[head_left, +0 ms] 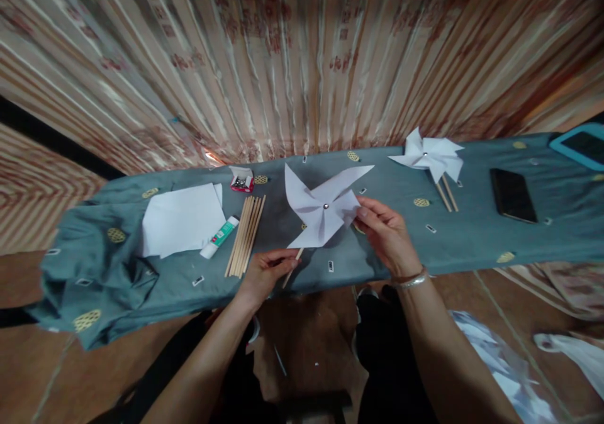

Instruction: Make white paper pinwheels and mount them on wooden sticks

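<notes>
A white paper pinwheel with a shiny pin at its centre is held up over the front of the table. My left hand pinches its wooden stick just under the paper. At the right side, my right hand grips one paper blade between thumb and fingers. Left of the pinwheel lie several loose wooden sticks, a glue stick and white paper sheets. Behind the sticks stands a small open box of pins.
More white pinwheels lie at the back right, two sticks showing. Farther right are a black phone and a blue-framed device. The patterned cloth covers the narrow table; a curtain hangs behind. A plastic bag sits on the floor.
</notes>
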The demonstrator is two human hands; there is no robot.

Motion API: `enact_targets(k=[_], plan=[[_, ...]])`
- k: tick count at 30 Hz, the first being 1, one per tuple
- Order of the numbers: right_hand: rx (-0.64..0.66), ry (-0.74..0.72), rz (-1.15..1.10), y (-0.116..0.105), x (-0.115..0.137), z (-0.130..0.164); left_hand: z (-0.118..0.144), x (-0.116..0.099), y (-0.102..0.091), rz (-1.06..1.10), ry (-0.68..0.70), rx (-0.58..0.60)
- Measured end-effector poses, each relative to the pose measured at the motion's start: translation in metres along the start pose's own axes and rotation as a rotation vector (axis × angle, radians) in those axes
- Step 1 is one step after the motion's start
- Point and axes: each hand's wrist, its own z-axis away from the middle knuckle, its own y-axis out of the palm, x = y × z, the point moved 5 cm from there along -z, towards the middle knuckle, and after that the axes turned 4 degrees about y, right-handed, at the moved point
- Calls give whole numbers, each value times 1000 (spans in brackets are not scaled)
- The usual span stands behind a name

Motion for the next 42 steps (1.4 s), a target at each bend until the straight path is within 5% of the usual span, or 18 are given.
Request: enact_targets(k=[10,42], plan=[[-79,-7,-54,5,-8,-5,-6,4,4,71,-24,-63],[138,213,-125,47,-31,14,-8,5,13,151,-26,-62]])
